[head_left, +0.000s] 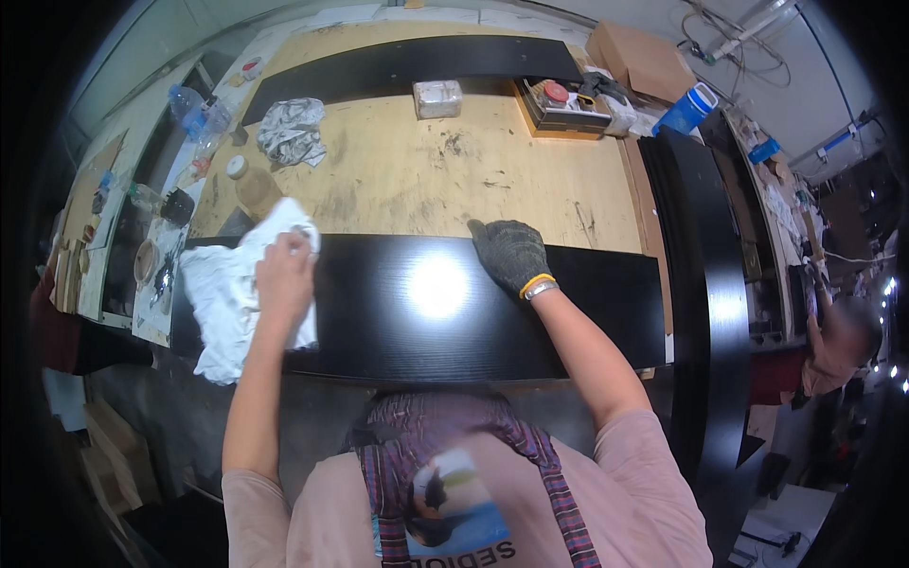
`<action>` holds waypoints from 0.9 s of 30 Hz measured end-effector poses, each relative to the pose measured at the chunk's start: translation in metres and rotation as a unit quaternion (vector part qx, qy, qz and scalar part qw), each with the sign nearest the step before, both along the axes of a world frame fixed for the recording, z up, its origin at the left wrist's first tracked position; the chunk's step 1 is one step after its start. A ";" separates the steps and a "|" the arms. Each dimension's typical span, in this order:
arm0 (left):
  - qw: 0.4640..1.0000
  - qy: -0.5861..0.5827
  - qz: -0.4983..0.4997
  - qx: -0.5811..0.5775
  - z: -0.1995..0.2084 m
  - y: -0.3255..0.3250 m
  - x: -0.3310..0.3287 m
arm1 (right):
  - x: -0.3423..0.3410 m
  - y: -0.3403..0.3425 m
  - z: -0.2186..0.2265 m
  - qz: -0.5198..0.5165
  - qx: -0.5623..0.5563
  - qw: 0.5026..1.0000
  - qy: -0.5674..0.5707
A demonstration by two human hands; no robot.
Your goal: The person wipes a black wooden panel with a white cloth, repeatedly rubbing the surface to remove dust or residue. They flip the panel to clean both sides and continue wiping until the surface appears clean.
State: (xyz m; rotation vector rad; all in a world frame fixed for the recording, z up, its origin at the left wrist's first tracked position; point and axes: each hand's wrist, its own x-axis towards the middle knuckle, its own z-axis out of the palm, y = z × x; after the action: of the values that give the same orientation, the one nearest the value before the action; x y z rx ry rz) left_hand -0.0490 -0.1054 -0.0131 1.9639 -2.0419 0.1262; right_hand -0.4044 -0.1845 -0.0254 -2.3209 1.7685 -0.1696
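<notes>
A glossy black board [379, 317] lies across the near edge of the worktable. My bare left hand [286, 275] is closed on a white cloth [222, 308], which is spread over the board's left end and hangs past its near edge. My right hand [511, 254], in a dark knitted glove with a yellow cuff, lies flat on the board's far edge with nothing held. Just beyond the cloth, a bottle with a white cap [251, 185] holds a brownish liquid.
Farther back on the stained tabletop [398, 180] are a crumpled grey cloth [292, 131], a wrapped block [437, 98], a box of small items [565, 112] and another black board [417, 62]. Black boards [696, 246] stand at the right. A person [838, 350] works at far right.
</notes>
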 end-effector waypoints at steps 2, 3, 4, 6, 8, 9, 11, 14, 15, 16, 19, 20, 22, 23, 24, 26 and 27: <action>0.999 0.007 0.035 0.000 -0.006 0.002 -0.008 | 0.002 0.002 0.007 -0.003 -0.004 1.000 -0.006; 0.999 0.025 0.007 -0.025 -0.012 0.008 -0.025 | 0.006 0.003 0.010 -0.001 0.008 1.000 -0.011; 0.987 0.148 0.042 0.041 -0.007 0.012 -0.064 | 0.004 0.001 0.012 -0.007 0.014 1.000 -0.007; 0.983 0.121 -0.135 0.020 -0.012 0.034 -0.121 | 0.006 0.000 0.007 0.030 -0.012 0.999 0.014; 0.961 0.130 -0.236 0.066 0.014 0.062 -0.161 | 0.006 0.003 0.006 0.045 -0.014 0.998 0.035; 0.963 0.135 -0.229 0.046 0.012 0.070 -0.155 | 0.004 0.002 0.009 0.053 -0.018 0.997 0.045; 0.968 0.140 -0.206 0.009 -0.002 0.091 -0.108 | 0.004 0.001 0.011 0.046 -0.008 0.997 0.061; 0.994 0.043 -0.059 -0.085 -0.034 0.136 0.028 | 0.004 -0.003 0.009 0.032 -0.004 0.997 0.075; 0.994 0.070 0.021 -0.087 -0.029 0.154 0.069 | 0.005 -0.002 0.008 0.018 -0.003 0.999 0.050; 0.994 0.056 0.075 -0.056 -0.016 0.170 0.087 | 0.008 0.001 0.012 0.035 -0.009 0.997 0.061; 0.991 0.057 0.113 -0.032 -0.017 0.180 0.051 | 0.006 0.001 0.011 0.070 -0.042 0.995 0.052; 0.989 0.122 0.073 -0.031 -0.023 0.173 0.014 | 0.007 0.005 0.021 0.081 -0.023 0.993 0.079; 0.989 0.124 -0.068 -0.040 -0.026 0.178 -0.048 | 0.010 0.005 0.020 0.100 -0.014 0.990 0.103; 0.987 0.138 -0.080 -0.033 -0.007 0.173 -0.066 | 0.008 0.004 0.020 0.105 -0.011 0.987 0.120; 0.991 0.116 -0.058 -0.032 -0.009 0.176 -0.051 | 0.006 0.002 0.019 0.109 -0.020 0.986 0.121; 0.997 0.062 0.012 -0.038 -0.009 0.184 -0.003 | 0.006 0.000 0.024 0.108 -0.009 0.987 0.121; 0.994 0.065 0.060 -0.067 -0.003 0.186 0.014 | 0.006 0.003 0.026 0.106 -0.001 0.987 0.120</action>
State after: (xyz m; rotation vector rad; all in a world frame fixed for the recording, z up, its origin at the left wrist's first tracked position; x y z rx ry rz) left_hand -0.0352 0.0805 -0.0164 1.9576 -1.7878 0.1546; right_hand -0.3981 -0.1818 0.0003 -2.6035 1.6011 0.1490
